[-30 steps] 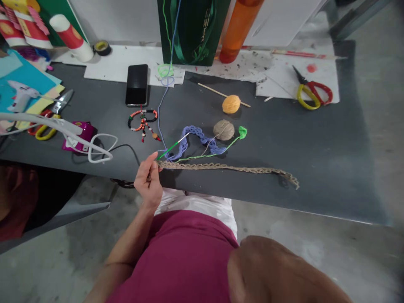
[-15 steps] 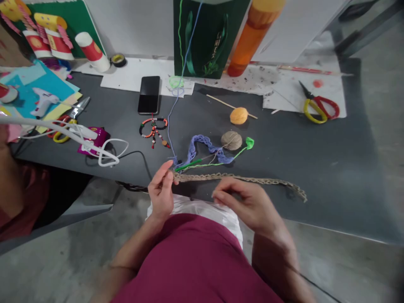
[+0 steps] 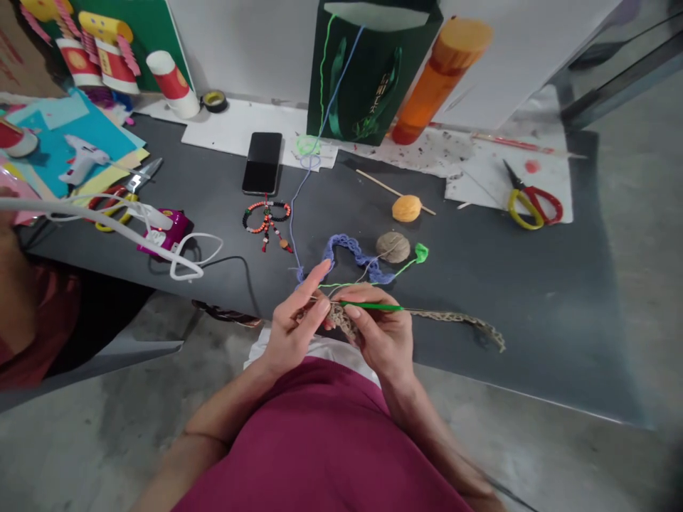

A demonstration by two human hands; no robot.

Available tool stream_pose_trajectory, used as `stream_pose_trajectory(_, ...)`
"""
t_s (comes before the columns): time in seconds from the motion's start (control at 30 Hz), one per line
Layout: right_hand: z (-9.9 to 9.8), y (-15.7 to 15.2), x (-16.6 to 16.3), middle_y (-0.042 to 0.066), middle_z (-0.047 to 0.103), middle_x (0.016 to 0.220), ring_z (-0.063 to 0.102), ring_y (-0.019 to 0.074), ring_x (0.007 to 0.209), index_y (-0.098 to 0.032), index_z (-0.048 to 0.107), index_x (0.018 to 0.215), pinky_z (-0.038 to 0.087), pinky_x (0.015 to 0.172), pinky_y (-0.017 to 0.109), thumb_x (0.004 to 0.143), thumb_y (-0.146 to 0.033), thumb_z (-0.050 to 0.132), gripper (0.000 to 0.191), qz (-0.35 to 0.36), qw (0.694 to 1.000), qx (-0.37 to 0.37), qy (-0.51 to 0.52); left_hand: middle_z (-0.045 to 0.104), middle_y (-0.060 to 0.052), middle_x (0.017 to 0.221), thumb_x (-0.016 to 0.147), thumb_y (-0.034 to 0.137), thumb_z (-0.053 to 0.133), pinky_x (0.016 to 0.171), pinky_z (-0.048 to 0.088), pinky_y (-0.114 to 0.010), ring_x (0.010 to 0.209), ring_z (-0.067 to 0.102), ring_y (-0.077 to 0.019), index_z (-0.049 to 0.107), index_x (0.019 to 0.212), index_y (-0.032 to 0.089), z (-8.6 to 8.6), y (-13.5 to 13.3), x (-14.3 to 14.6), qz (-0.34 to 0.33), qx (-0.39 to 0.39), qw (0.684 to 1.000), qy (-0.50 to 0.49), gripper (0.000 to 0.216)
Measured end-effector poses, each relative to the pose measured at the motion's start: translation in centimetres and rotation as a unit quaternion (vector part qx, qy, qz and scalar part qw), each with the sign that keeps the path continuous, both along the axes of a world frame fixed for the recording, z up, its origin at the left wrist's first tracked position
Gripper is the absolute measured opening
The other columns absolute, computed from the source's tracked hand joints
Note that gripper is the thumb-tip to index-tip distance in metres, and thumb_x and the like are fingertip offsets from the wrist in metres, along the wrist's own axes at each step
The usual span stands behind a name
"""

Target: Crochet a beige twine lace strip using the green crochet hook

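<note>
My left hand [image 3: 294, 328] pinches the near end of a long tan crocheted strip [image 3: 464, 321], with its index finger stretched out. My right hand [image 3: 380, 330] holds a green crochet hook [image 3: 374, 306] that points toward the left hand, at the strip's end. The strip trails right along the grey table's front edge [image 3: 533, 384]. Just beyond the hands lie a blue crocheted piece [image 3: 346, 250], a tan yarn ball [image 3: 393, 247], a small green crocheted bit [image 3: 422, 252] and an orange yarn ball [image 3: 406, 208].
A phone [image 3: 262, 163], a bead bracelet [image 3: 266, 216], a green gift bag [image 3: 370, 67], an orange bottle [image 3: 435, 71], and red-and-yellow scissors [image 3: 528, 201] lie farther back. At left are a white cable [image 3: 133, 226], a glue gun [image 3: 80, 158], craft paper, and another person's sleeve [image 3: 32, 320].
My right hand came into view, took up the green hook from the table and joined my left hand at the strip's end. Both hands lifted the end slightly off the table.
</note>
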State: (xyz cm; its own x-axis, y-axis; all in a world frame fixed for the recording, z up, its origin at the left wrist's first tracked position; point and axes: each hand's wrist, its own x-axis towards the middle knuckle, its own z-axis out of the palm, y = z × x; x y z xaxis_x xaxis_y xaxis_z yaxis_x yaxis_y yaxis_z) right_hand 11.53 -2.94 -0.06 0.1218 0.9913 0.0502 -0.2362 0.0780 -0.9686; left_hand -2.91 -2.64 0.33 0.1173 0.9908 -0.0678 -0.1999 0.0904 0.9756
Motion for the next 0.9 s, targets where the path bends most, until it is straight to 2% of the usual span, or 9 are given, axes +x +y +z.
stream_pose_trajectory(0.1,0.3,-0.2,-0.1,0.003,0.082,0.085,0.069,0.0166,0.060,-0.028,0.081,0.083,0.053,0.044,0.027,0.081,-0.044,0.089,0.018,-0.015,0.996,-0.053,0.066,0.069,-0.003,0.079,0.100,0.058,0.064,0.068,0.063,-0.035,0.066,0.065,-0.0187,0.062,0.153,0.029,0.4,0.1,0.1,-0.008,0.002,1.000,-0.012,0.061)
stream_pose_trajectory(0.27,1.1,-0.1,-0.1,0.001,0.081,0.078,0.063,0.0113,0.049,-0.028,0.080,0.079,0.048,0.037,0.021,0.075,-0.042,0.093,0.020,-0.045,0.993,-0.053,0.095,0.072,-0.003,0.092,0.090,0.045,0.081,0.089,0.062,-0.038,0.088,0.069,-0.0194,0.073,0.140,0.033,0.3,0.4,-0.1,-0.041,0.010,0.998,-0.036,0.052)
stream_pose_trajectory(0.4,1.1,-0.4,0.1,0.000,0.080,0.078,0.050,0.0068,0.039,-0.026,0.079,0.079,0.040,0.032,0.020,0.076,-0.044,0.092,0.022,-0.044,0.995,-0.051,0.074,0.070,0.000,0.089,0.083,0.033,0.089,0.085,0.060,-0.031,0.084,0.067,-0.0144,0.072,0.140,0.034,0.1,0.5,0.0,-0.061,-0.039,0.992,-0.105,0.060)
stream_pose_trajectory(0.53,1.0,-1.4,0.2,0.000,0.079,0.077,0.051,0.0071,0.039,-0.025,0.078,0.081,0.038,0.032,0.020,0.079,-0.046,0.090,0.024,-0.039,0.998,-0.031,0.047,0.070,0.000,0.090,0.080,0.031,0.089,0.080,0.059,-0.030,0.080,0.067,-0.0138,0.066,0.148,0.031,0.1,0.1,0.0,-0.102,-0.076,0.980,-0.151,0.071)
stream_pose_trajectory(0.6,1.2,-2.0,0.3,0.001,0.080,0.080,0.054,0.0080,0.040,-0.026,0.078,0.083,0.041,0.033,0.021,0.083,-0.046,0.087,0.023,-0.037,0.999,-0.012,0.018,0.069,0.000,0.090,0.080,0.030,0.088,0.078,0.059,-0.028,0.078,0.066,-0.0129,0.064,0.150,0.030,0.2,-0.3,-0.1,-0.110,-0.083,0.977,-0.161,0.074)
stream_pose_trajectory(0.7,1.6,-2.9,0.0,0.003,0.082,0.088,0.062,0.0115,0.048,-0.027,0.079,0.089,0.049,0.039,0.025,0.092,-0.040,0.080,0.013,-0.055,0.995,0.044,-0.072,0.070,0.002,0.086,0.080,0.028,0.088,0.075,0.057,-0.025,0.076,0.065,-0.0116,0.064,0.150,0.029,0.2,-1.0,0.0,-0.077,-0.063,0.982,-0.159,0.074)
stream_pose_trajectory(0.77,1.6,-3.4,-0.5,0.005,0.084,0.092,0.074,0.0175,0.063,-0.029,0.081,0.094,0.059,0.051,0.030,0.095,-0.031,0.076,0.005,-0.087,0.976,0.119,-0.161,0.073,0.001,0.085,0.080,0.027,0.089,0.076,0.058,-0.025,0.077,0.066,-0.0125,0.064,0.149,0.028,0.1,-1.3,0.0,-0.049,-0.043,0.985,-0.158,0.074)
stream_pose_trajectory(0.83,1.4,-3.8,-1.2,0.005,0.086,0.097,0.081,0.0230,0.081,-0.031,0.082,0.098,0.065,0.066,0.036,0.094,-0.021,0.076,0.012,-0.127,0.946,0.193,-0.227,0.076,0.000,0.084,0.078,0.027,0.090,0.080,0.060,-0.026,0.080,0.069,-0.0133,0.066,0.147,0.027,-0.1,-1.6,-0.1,-0.033,-0.034,0.984,-0.169,0.073)
stream_pose_trajectory(0.9,0.9,-4.1,-2.0,0.004,0.087,0.100,0.083,0.0252,0.088,-0.033,0.082,0.100,0.066,0.074,0.040,0.092,-0.016,0.077,0.019,-0.160,0.934,0.222,-0.230,0.079,0.000,0.084,0.078,0.027,0.092,0.085,0.060,-0.027,0.083,0.072,-0.0139,0.070,0.143,0.027,-0.4,-1.9,-0.3,-0.026,-0.041,0.982,-0.184,0.068)
